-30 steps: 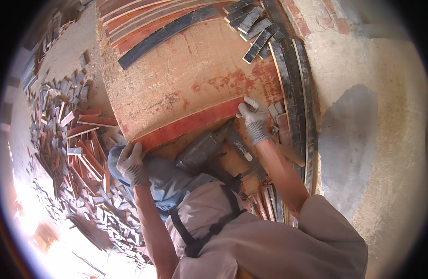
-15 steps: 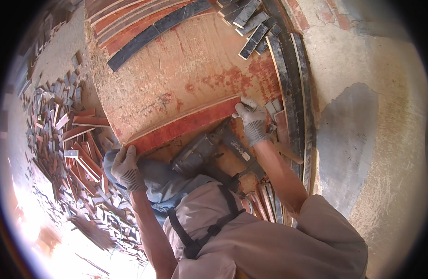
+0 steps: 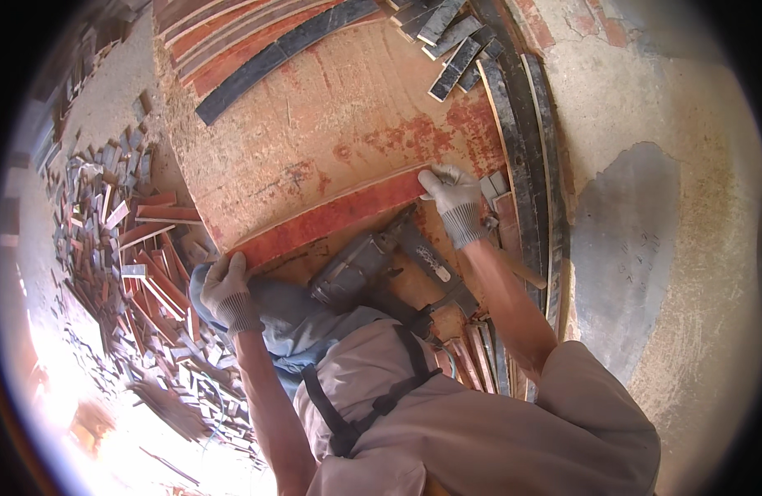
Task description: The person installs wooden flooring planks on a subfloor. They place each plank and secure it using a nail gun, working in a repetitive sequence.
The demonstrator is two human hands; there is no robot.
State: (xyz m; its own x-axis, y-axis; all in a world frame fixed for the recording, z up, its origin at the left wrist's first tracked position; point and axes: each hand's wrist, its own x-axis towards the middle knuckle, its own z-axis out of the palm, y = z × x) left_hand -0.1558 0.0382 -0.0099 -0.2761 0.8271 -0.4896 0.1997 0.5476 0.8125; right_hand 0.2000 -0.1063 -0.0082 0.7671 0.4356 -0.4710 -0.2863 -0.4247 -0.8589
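A long, narrow red wooden strip (image 3: 339, 208) lies across the near part of a red-stained wooden board (image 3: 290, 124). My left hand (image 3: 226, 289), in a pale knit glove, grips the strip's left end between thumb and fingers. At the right end, my right hand (image 3: 453, 197), gloved too, has its fingers closed about the strip's tip; the underside of that grip is hidden. Between the strip and my body rests a dark nail gun (image 3: 356, 269), touched by neither hand. Its handle and magazine point toward the right.
Several red strips and a black strip (image 3: 273, 62) lie along the board's far edge. Short black pieces (image 3: 457, 64) are heaped at the far right. Long dark strips (image 3: 525, 157) line the right edge, near a wooden handle (image 3: 525, 271). Offcuts (image 3: 149, 273) cover the floor at left.
My right hand has tilted and its fingers have come further over the strip's right end. The left hand keeps its hold, and the strip has barely shifted on the board.
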